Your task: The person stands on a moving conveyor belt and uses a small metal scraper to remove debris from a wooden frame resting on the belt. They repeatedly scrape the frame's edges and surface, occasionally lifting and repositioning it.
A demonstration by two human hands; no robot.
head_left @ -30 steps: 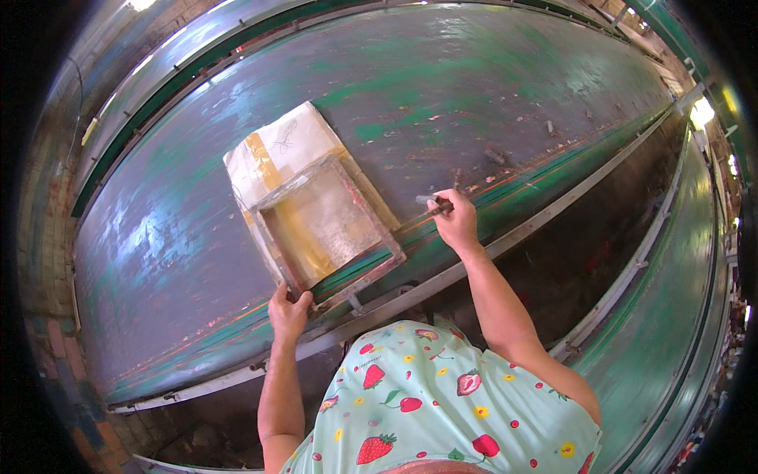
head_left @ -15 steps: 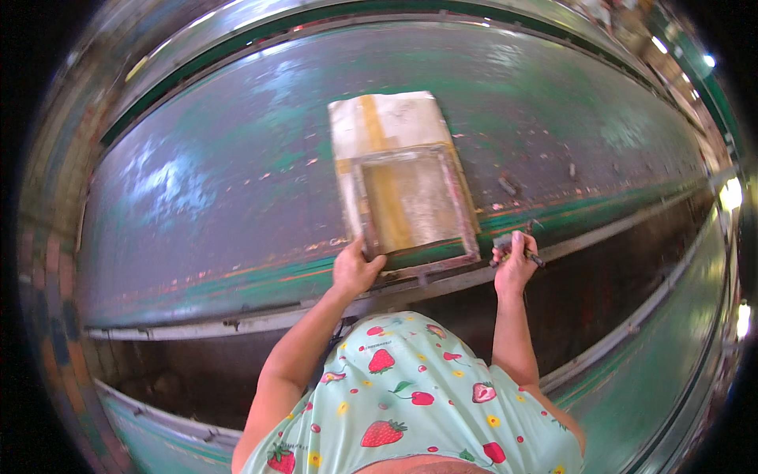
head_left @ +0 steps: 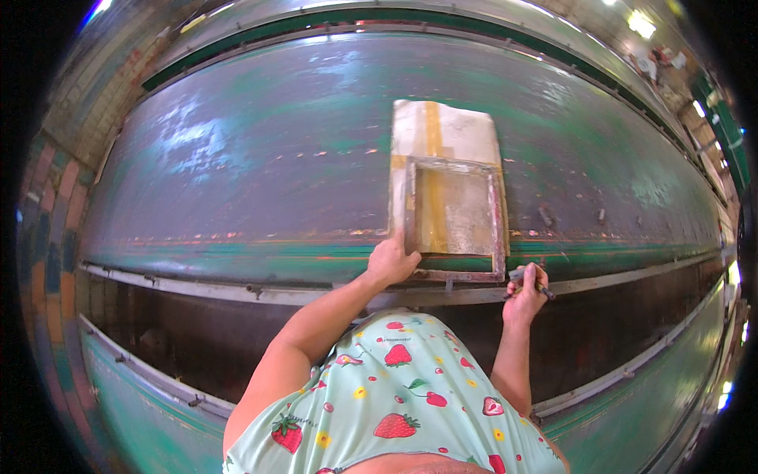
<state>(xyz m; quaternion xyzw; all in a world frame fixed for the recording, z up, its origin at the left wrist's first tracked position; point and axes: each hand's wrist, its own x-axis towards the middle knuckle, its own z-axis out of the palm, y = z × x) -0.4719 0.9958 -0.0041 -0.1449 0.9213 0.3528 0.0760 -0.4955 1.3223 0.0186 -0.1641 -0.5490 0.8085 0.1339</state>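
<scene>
A worn rectangular frame [head_left: 497, 213] lies over the near part of a white board [head_left: 466, 130] with yellow-brown tape down it. My left hand [head_left: 392, 261] grips the frame's left side near its lower corner, fingers along the outside and thumb toward the inside. Just off the frame's lower right corner, my right hand [head_left: 523, 296] is closed around a small dark metal tool [head_left: 547, 293], whose ends stick out on both sides. Its exact kind is too small to tell. The frame's lower edge reaches past the table's coloured border toward a metal rail.
The long green-and-grey table [head_left: 260, 182] is stained and flecked with scraps. Small dark pieces [head_left: 546, 216] lie right of the board. A metal rail [head_left: 316, 294] runs along the near edge, with a dark gap before it. Another green table [head_left: 150, 423] stands behind me.
My view has turned, so the frame, board and both hands now sit farther right in it. Both hands keep their holds, and the right is closer to the frame's lower right corner.
</scene>
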